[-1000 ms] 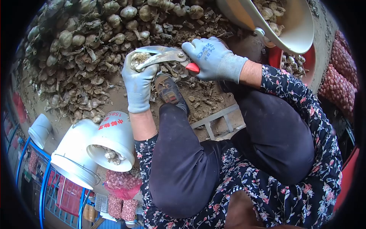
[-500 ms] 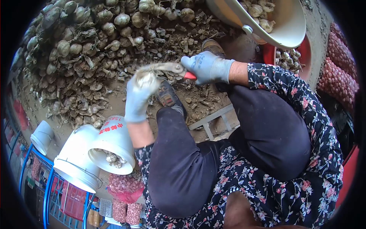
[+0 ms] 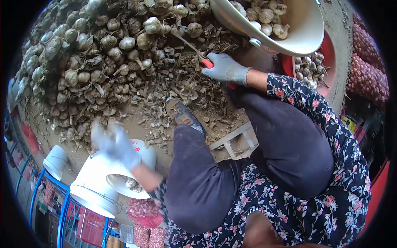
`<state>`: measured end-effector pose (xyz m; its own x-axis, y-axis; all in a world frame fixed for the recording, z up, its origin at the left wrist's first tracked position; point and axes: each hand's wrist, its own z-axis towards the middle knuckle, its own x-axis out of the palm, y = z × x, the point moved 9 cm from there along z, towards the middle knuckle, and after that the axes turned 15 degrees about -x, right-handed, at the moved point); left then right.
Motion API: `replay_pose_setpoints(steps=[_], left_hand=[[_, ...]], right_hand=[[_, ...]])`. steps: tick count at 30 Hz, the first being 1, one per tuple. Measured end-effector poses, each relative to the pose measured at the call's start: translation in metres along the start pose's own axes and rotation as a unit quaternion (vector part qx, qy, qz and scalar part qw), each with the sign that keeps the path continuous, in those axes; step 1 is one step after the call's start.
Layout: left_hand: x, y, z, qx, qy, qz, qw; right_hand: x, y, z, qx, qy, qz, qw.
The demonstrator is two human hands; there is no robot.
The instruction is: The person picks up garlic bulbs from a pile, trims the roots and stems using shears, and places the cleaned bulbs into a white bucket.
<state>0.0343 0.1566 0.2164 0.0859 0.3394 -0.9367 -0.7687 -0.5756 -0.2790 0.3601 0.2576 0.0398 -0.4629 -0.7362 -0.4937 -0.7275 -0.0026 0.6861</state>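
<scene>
My right hand (image 3: 226, 69), in a grey-white glove, is closed round the red handle of a pair of pruning shears (image 3: 208, 63). Their metal end points up and left over the heap of garlic (image 3: 109, 53). My left hand (image 3: 115, 142), gloved too, is smeared by motion above the white buckets at lower left. Its fingers look spread apart, and I make out no bulb in it. Just below it, a tipped white bucket (image 3: 147, 156) with red print shows garlic bulbs (image 3: 131, 183) at its mouth.
A cream bucket (image 3: 306, 29) of garlic leans over a red tub (image 3: 328, 62) holding more bulbs. Red mesh sacks (image 3: 368, 76) lie at right. Another white bucket (image 3: 93, 194) stands by a blue metal frame (image 3: 64, 211). Cut stalks litter the ground before my shoe (image 3: 184, 115).
My left hand has left the shears' tip and swung down and left to the white buckets; the garlic bulb no longer shows in it. The shears now point more upward.
</scene>
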Motion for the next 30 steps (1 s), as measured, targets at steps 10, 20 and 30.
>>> replay_pose_setpoints(steps=[10,20,30], left_hand=[[0.21,-0.171,0.073,0.082,0.359,-0.185,0.911],[0.138,-0.106,-0.003,-0.161,0.493,-0.495,0.697],[0.119,-0.087,-0.006,-0.097,0.368,-0.384,0.842]], right_hand=[[-0.009,0.016,0.004,-0.014,0.036,-0.054,0.998],[-0.035,0.092,-0.007,-0.195,-0.004,-0.326,0.925],[-0.011,0.088,0.005,-0.208,0.062,-0.246,0.945]])
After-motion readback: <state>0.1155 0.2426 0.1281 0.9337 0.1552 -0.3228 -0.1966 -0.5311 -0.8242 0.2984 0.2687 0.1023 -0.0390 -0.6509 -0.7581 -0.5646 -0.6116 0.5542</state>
